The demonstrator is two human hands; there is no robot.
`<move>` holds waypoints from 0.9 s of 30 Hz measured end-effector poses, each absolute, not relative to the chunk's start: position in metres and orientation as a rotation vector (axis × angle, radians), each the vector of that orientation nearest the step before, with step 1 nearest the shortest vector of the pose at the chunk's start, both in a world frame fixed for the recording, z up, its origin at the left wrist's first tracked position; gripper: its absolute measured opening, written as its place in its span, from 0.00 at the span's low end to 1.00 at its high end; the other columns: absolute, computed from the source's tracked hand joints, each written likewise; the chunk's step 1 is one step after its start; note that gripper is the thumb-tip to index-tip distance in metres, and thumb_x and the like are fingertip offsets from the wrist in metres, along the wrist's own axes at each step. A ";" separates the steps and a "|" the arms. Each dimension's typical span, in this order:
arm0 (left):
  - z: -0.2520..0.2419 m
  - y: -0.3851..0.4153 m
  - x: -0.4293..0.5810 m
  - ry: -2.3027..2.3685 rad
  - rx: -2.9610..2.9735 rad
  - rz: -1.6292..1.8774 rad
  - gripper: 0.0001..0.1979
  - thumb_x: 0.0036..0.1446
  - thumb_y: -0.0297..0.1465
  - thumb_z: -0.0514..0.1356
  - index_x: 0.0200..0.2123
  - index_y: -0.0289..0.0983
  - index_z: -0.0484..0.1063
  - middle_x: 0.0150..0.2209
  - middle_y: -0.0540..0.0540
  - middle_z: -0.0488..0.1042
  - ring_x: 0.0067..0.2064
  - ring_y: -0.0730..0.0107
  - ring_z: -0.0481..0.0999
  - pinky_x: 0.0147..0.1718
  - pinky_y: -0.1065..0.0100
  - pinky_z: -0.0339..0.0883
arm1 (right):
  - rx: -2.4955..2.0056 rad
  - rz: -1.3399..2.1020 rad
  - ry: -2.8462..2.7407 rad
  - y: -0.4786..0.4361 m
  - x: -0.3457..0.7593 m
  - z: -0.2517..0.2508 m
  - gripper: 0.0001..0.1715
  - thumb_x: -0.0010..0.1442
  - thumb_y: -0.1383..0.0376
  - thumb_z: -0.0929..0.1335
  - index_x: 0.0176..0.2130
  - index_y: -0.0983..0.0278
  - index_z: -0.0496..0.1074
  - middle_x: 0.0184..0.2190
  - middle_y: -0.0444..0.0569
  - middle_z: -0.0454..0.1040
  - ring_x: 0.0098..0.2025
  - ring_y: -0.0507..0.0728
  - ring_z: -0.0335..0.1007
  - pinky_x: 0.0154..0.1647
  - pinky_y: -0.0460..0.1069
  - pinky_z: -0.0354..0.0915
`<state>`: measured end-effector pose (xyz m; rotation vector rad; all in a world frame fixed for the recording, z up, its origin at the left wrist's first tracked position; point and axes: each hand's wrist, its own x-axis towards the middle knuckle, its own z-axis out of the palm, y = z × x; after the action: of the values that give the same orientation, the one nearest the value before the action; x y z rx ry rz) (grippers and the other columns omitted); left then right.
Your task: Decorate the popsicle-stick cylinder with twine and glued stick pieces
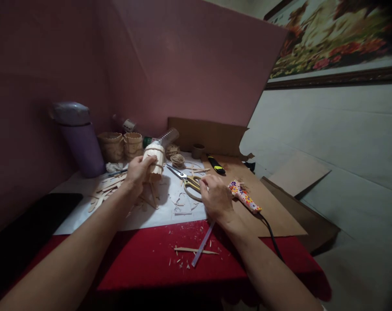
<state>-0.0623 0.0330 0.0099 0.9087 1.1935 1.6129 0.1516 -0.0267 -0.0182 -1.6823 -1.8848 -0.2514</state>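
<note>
My left hand [138,172] | fingers wrapped around pale wooden-stick cylinder bound with twine [154,160], at 10 o'clock from my right hand [216,199] | right fingers bent, grip unclear, beside gold-handled scissors [187,179]

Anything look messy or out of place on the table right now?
Yes: wood slivers are strewn over the red cloth at the front, around a loose glue stick. The scissors lie by the right hand. The left hand grips the stick cylinder.

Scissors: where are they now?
Head view: the scissors lie mid-table on the white paper, handles beside the right hand, just in front of the twine ball.
</note>
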 end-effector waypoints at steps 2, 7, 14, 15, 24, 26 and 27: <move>0.007 0.031 -0.057 1.142 0.943 1.516 0.13 0.41 0.33 0.66 0.30 0.33 0.69 0.22 0.49 0.69 0.19 0.72 0.67 0.13 0.73 0.61 | -1.668 -0.238 -1.886 -0.027 0.151 -0.019 0.12 0.67 0.67 0.63 0.35 0.64 0.74 0.38 0.53 0.78 0.42 0.59 0.71 0.39 0.50 0.58; 0.009 0.017 -0.043 1.050 0.984 1.397 0.11 0.43 0.35 0.63 0.29 0.35 0.68 0.22 0.50 0.68 0.20 0.72 0.67 0.14 0.70 0.66 | -1.628 -0.192 -1.893 -0.029 0.149 -0.018 0.12 0.67 0.66 0.63 0.34 0.64 0.74 0.37 0.52 0.77 0.41 0.59 0.71 0.39 0.50 0.59; 0.008 0.008 -0.035 0.946 0.889 1.294 0.14 0.50 0.39 0.62 0.35 0.35 0.70 0.24 0.49 0.70 0.19 0.70 0.69 0.13 0.69 0.66 | -1.523 -0.185 -1.879 -0.033 0.146 -0.021 0.11 0.66 0.65 0.64 0.34 0.64 0.74 0.35 0.51 0.77 0.39 0.59 0.72 0.38 0.50 0.58; 0.007 0.007 -0.035 0.924 0.894 1.279 0.15 0.50 0.40 0.63 0.35 0.35 0.70 0.25 0.48 0.70 0.20 0.69 0.70 0.13 0.69 0.67 | -1.507 -0.183 -1.868 -0.033 0.147 -0.021 0.11 0.66 0.65 0.64 0.34 0.64 0.74 0.34 0.51 0.77 0.39 0.58 0.72 0.38 0.49 0.58; 0.012 0.012 -0.042 0.993 0.920 1.415 0.16 0.44 0.37 0.67 0.34 0.34 0.70 0.26 0.51 0.69 0.22 0.73 0.69 0.14 0.72 0.67 | -1.594 -0.222 -1.644 -0.027 0.158 -0.012 0.12 0.66 0.66 0.64 0.32 0.64 0.75 0.33 0.51 0.78 0.36 0.58 0.71 0.35 0.49 0.56; 0.012 0.015 -0.043 1.005 0.883 1.510 0.16 0.43 0.36 0.67 0.33 0.34 0.69 0.25 0.52 0.68 0.21 0.74 0.68 0.15 0.73 0.66 | -1.615 -0.219 -1.642 -0.027 0.158 -0.011 0.12 0.66 0.65 0.64 0.33 0.64 0.75 0.34 0.51 0.78 0.36 0.58 0.71 0.35 0.49 0.56; 0.012 0.016 -0.044 1.020 0.876 1.525 0.15 0.43 0.36 0.67 0.32 0.34 0.69 0.24 0.52 0.68 0.21 0.75 0.68 0.15 0.73 0.66 | -1.614 -0.217 -1.647 -0.028 0.158 -0.011 0.12 0.66 0.65 0.64 0.33 0.63 0.75 0.33 0.51 0.78 0.37 0.58 0.71 0.35 0.49 0.56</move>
<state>-0.0435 0.0157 0.0119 0.8764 1.0198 1.5248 0.1584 -0.0276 -0.0109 -1.6137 -1.6470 -0.2171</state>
